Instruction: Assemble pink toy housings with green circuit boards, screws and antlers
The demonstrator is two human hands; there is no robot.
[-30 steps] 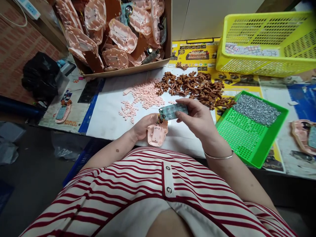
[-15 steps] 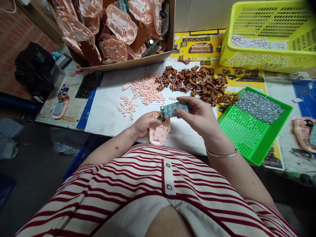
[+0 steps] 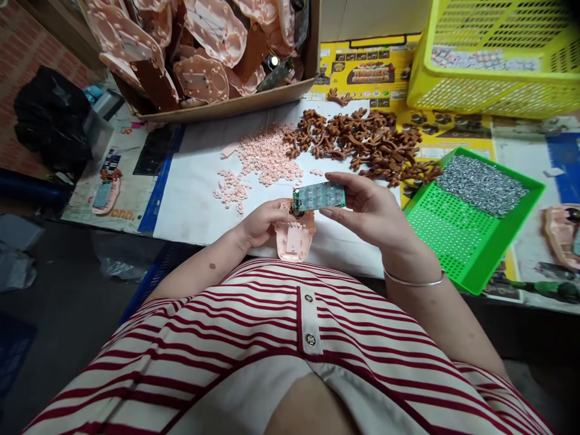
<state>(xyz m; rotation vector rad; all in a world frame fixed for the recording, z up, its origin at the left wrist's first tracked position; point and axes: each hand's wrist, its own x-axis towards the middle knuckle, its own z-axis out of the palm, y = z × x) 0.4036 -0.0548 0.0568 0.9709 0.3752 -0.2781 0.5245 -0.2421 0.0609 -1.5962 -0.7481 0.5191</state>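
Note:
My left hand (image 3: 264, 222) is closed on the upper left edge of a pink plastic shell (image 3: 294, 241), hollow side up, close to my body. Between thumb and fingers of my right hand (image 3: 369, 208) is the right end of a green circuit board (image 3: 319, 197). The board hangs tilted above the shell's upper end, its left end near my left fingertips. Thin wires show by that end, partly hidden by the fingers. Beyond the hands lie a heap of small pink pieces (image 3: 267, 154) and a pile of brown plastic parts (image 3: 362, 139).
A cardboard box (image 3: 235, 107) full of pink shells stands at the back left. On the right are a green tray (image 3: 471, 241) of small metal screws and a yellow basket (image 3: 493, 90). A shell with a board (image 3: 104, 193) lies at the left.
My right thumb has slid from the board's face to its lower edge, and the board lies a little flatter. The whole view has shifted slightly.

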